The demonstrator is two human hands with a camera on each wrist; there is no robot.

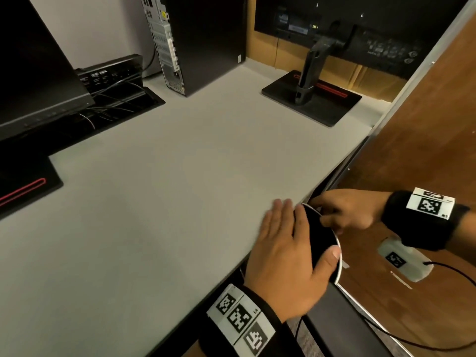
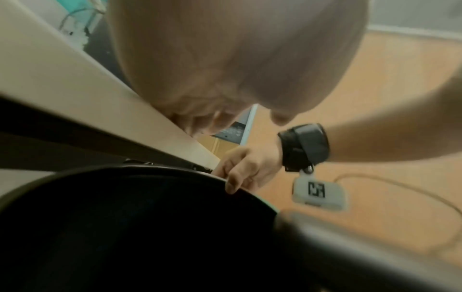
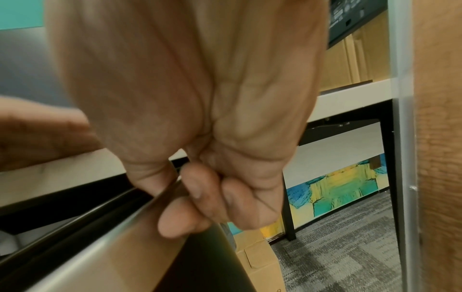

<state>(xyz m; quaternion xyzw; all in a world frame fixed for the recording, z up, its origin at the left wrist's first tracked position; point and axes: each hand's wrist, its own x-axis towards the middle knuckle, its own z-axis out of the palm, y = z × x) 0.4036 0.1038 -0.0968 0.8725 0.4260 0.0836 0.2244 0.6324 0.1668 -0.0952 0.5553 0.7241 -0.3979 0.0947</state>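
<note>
A round black disc (image 1: 315, 237) with a silver rim sits at the right edge of the grey desk (image 1: 154, 189), partly overhanging it. My left hand (image 1: 288, 253) lies flat, with its fingers straight on the desk top and over the disc and its thumb across the disc's near rim. From the right, my right hand (image 1: 320, 213) pinches the disc's far rim between thumb and curled fingers. The left wrist view shows the disc (image 2: 125, 227) below the palm, with the right hand (image 2: 237, 173) on its edge. In the right wrist view the fingers (image 3: 192, 189) clamp the shiny rim (image 3: 105, 243).
A monitor stand (image 1: 311, 99) stands at the back right and a computer tower (image 1: 195, 42) at the back. A monitor (image 1: 33, 73) and a cable box (image 1: 116, 86) are on the left. A wooden partition (image 1: 425, 150) borders the desk's right side. Cardboard boxes (image 3: 257, 252) sit on the carpet below.
</note>
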